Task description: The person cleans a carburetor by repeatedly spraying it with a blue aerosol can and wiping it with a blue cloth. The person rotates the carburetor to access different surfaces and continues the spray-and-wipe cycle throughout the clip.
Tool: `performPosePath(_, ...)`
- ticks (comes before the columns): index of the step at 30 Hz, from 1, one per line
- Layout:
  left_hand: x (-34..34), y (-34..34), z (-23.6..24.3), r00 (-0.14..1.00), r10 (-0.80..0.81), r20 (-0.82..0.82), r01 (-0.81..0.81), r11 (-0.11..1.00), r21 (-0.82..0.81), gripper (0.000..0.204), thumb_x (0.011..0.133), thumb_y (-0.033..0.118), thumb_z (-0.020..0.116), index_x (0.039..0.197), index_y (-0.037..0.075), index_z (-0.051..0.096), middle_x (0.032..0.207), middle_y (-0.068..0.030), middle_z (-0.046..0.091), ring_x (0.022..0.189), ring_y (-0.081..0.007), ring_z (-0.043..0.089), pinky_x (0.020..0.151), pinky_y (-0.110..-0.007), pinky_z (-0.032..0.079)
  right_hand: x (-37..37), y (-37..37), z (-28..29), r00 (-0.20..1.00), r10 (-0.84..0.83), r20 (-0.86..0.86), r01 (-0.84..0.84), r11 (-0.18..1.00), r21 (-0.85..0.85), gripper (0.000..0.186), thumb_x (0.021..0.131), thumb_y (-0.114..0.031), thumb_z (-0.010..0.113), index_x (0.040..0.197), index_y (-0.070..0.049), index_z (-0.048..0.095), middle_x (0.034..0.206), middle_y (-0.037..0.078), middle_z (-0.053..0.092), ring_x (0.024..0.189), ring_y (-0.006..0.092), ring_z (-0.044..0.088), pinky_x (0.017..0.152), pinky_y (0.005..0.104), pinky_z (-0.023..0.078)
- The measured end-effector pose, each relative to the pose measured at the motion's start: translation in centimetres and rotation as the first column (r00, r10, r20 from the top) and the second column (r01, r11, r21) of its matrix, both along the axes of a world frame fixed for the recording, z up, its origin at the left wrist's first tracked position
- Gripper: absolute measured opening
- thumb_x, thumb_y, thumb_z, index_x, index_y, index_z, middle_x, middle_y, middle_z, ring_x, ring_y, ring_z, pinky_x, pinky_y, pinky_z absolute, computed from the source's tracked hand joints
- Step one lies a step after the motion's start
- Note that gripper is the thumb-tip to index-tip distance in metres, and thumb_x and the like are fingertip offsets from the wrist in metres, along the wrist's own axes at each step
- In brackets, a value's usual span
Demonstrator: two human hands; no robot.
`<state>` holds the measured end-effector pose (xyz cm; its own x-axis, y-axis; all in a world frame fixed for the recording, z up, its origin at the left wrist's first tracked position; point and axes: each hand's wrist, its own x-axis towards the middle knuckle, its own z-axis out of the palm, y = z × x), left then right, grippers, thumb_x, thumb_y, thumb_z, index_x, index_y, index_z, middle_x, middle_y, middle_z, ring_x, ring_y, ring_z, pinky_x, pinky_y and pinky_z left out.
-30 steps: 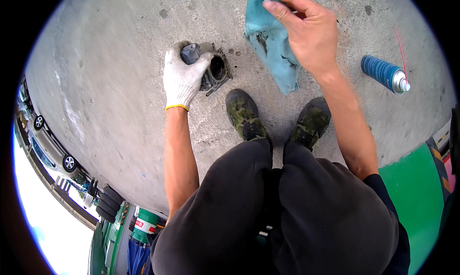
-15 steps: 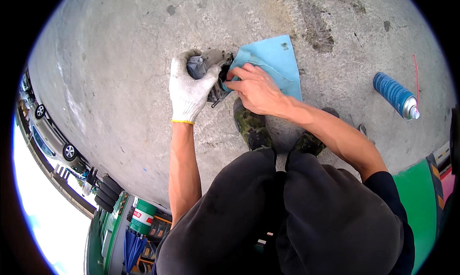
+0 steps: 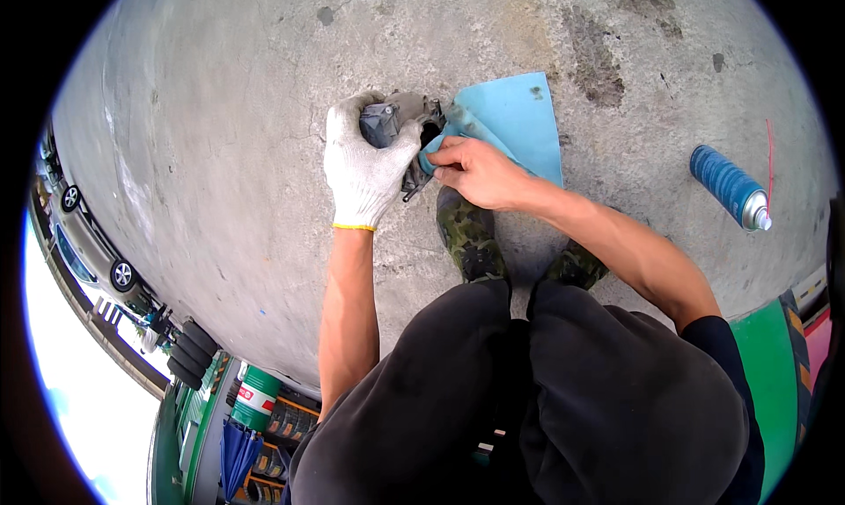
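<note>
In a white knit glove with a yellow cuff, my left hand is closed around a throttle body, a grey metal part with a dark round opening on its right side. My bare right hand pinches a bunched corner of a light blue cloth at that opening. The cloth's rest spreads out to the right, with a dark stain near its far corner. Glove and fingers hide much of the metal part.
A blue spray can with a red straw lies on the concrete floor to the right. My camouflage shoes are just below the hands. At the far left are a parked car, stacked tyres and a green drum.
The corner of cloth in my right hand has come slightly out of the opening, and more of it shows bunched. The left hand keeps its hold; the whole view has shifted a little.
</note>
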<state>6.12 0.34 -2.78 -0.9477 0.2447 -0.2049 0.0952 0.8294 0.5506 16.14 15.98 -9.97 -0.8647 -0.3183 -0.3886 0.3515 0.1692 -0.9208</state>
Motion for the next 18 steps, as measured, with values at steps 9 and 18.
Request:
performPosePath(9,0.3,-0.3,-0.5,0.998,0.026,0.06,-0.024,0.999,-0.031,0.052,0.075,0.024,0.089,0.117,0.003,0.068,0.109,-0.0136,0.067,0.099,-0.0287,0.07,0.088,-0.039,0.057,0.4,2.5,0.0,0.913,0.262,-0.314,-0.12,0.905,0.407,0.039,0.097,-0.013,0.059,0.133,-0.016,0.074,0.105,0.012,0.064,0.101,0.0324,0.063,0.09,0.0445,0.049)
performPosePath(18,0.3,0.6,0.1,0.999,-0.019,-0.032,0.017,0.998,-0.054,0.052,0.075,0.026,0.088,0.118,0.004,0.069,0.109,-0.014,0.067,0.098,-0.0301,0.07,0.088,-0.039,0.057,-0.6,4.8,0.2,0.791,0.488,-0.37,-0.197,0.775,0.6,0.042,0.097,-0.016,0.057,0.137,-0.017,0.072,0.112,0.008,0.064,0.111,0.0266,0.06,0.093,0.0413,0.046)
